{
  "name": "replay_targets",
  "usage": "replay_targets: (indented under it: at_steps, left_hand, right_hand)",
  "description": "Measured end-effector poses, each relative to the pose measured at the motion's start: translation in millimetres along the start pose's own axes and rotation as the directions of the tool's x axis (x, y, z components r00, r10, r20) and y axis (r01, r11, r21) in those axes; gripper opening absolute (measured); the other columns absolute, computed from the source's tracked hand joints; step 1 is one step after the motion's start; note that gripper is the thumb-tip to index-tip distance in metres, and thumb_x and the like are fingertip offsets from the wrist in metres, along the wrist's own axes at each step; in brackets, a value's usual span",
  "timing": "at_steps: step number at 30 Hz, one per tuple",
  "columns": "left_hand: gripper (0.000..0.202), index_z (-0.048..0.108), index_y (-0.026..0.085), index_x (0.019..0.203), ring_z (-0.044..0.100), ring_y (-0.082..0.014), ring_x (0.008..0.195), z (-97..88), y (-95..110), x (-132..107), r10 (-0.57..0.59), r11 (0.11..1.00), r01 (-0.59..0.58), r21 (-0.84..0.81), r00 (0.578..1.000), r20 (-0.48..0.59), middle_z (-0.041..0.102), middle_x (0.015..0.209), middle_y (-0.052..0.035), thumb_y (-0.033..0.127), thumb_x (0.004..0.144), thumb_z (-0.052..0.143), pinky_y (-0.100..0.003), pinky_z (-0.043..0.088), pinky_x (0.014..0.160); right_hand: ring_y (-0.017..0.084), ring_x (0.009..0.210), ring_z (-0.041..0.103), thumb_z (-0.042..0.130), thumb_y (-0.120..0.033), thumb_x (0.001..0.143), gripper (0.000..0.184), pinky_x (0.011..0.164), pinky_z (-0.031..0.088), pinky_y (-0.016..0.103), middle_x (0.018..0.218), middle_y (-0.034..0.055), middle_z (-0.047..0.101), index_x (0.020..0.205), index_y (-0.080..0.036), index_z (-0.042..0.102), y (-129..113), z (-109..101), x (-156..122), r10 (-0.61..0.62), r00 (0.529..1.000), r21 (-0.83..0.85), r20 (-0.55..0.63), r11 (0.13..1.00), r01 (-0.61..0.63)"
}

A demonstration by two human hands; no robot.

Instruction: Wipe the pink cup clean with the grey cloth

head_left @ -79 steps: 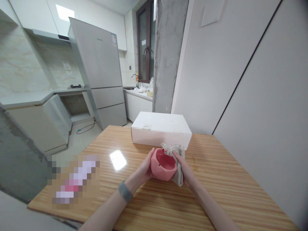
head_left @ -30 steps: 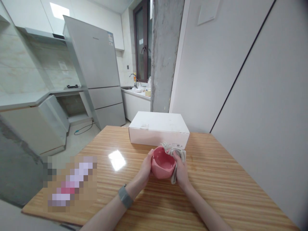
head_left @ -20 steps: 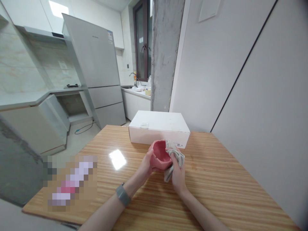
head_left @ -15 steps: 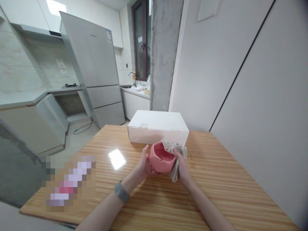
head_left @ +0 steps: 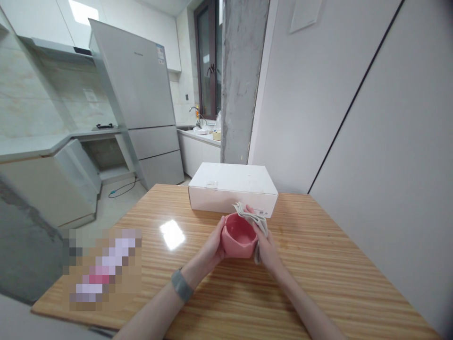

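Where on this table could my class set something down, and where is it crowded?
The table shows bare wood right of the right hand, and between the left hand and the pixelated patch, whose contents can't be told. The middle is crowded: the hands hold the pink bowl and gray cloth close in front of the white box.

A white box [head_left: 233,179] sat toward the far end of a wood-grain table [head_left: 318,264], small print on its front, while a pixelated patch [head_left: 106,267] in lilac and pink covered part of the tabletop's left side. In the kitchen beyond, a tall silver refrigerator [head_left: 138,85] stood between a pale counter [head_left: 31,145] and a sink [head_left: 186,128] with a curved faucet [head_left: 194,110], near a dark-framed window [head_left: 213,89]. A cable [head_left: 122,191] lay looped on the floor, and a rough concrete column [head_left: 240,85] adjoined a white wall [head_left: 311,104].
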State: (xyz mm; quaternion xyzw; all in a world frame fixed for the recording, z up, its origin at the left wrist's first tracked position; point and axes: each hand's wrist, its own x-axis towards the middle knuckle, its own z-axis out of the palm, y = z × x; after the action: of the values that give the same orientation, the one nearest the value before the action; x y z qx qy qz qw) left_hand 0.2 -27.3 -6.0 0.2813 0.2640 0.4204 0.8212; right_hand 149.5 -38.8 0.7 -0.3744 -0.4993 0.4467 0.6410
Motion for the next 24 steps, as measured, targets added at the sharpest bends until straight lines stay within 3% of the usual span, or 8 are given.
replay_targets:
  at_steps: [7,11,14,16,20,24]
  left_hand:
    - [0.056,0.052,0.018,0.134,0.052,-0.0245,0.126,1.7,5.9,-1.7,0.062,0.994,-0.06,-0.089,0.998,0.018,0.055,0.138,-0.0104,0.055,0.092,0.04,-0.037,0.047,0.099]
    - [0.065,0.054,0.014,0.13,0.064,-0.0263,0.106,-0.9,3.7,-3.8,-0.06,0.998,0.06,0.024,0.998,-0.004,0.063,0.126,-0.0158,0.061,0.092,0.031,-0.037,0.055,0.08]
    - [0.063,0.055,0.015,0.13,0.068,-0.0255,0.093,-4.1,3.0,-5.6,-0.122,0.987,0.112,0.114,0.989,0.083,0.067,0.118,-0.0161,0.06,0.092,0.033,-0.038,0.056,0.071]
    - [0.061,0.055,0.015,0.129,0.068,-0.0242,0.09,-6.7,4.4,-7.7,-0.128,0.985,0.109,0.134,0.981,0.146,0.068,0.115,-0.0155,0.059,0.092,0.036,-0.037,0.057,0.071]
    - [0.061,0.056,0.015,0.128,0.068,-0.0216,0.083,-11.7,8.4,-12.2,-0.2,0.975,0.18,0.132,0.967,0.157,0.07,0.108,-0.0142,0.061,0.089,0.041,-0.029,0.056,0.063]
    - [0.076,0.054,0.013,0.13,0.069,-0.0242,0.081,-11.8,8.3,-12.6,-0.299,0.95,0.275,0.147,0.938,0.175,0.071,0.105,-0.0178,0.071,0.085,0.036,-0.03,0.055,0.062]
  right_hand:
    - [0.022,0.136,0.04,0.058,-0.044,0.086,0.042,0.12,0.016,0.042,0.141,0.0011,0.052,0.125,-0.03,0.061,9.9,12.2,-12.4,-0.118,0.991,-0.019,-0.07,0.993,0.117]
    - [0.026,0.126,0.05,0.059,-0.046,0.083,0.036,0.115,0.026,0.044,0.128,0.0039,0.063,0.111,-0.026,0.07,9.7,8.8,-11.6,-0.048,0.97,-0.013,-0.238,0.999,0.046]
    - [0.026,0.12,0.055,0.06,-0.047,0.08,0.032,0.112,0.032,0.044,0.119,0.0025,0.068,0.104,-0.028,0.072,6.4,5.0,-9.9,0.001,0.949,0.035,-0.315,0.999,0.011]
    - [0.025,0.117,0.057,0.059,-0.046,0.081,0.031,0.111,0.034,0.042,0.117,0.0021,0.069,0.103,-0.028,0.072,2.9,3.5,-8.0,0.015,0.961,0.092,-0.275,0.996,0.011]
    - [0.027,0.112,0.061,0.053,-0.047,0.084,0.033,0.104,0.041,0.043,0.111,0.0032,0.072,0.102,-0.027,0.073,-1.4,1.2,-3.7,0.095,0.985,0.165,-0.143,0.984,-0.071]
    - [0.029,0.108,0.063,0.059,-0.048,0.08,0.031,0.104,0.041,0.043,0.103,0.003,0.074,0.096,-0.026,0.075,-2.5,-1.3,-1.3,0.121,0.984,0.164,-0.134,0.982,-0.099]
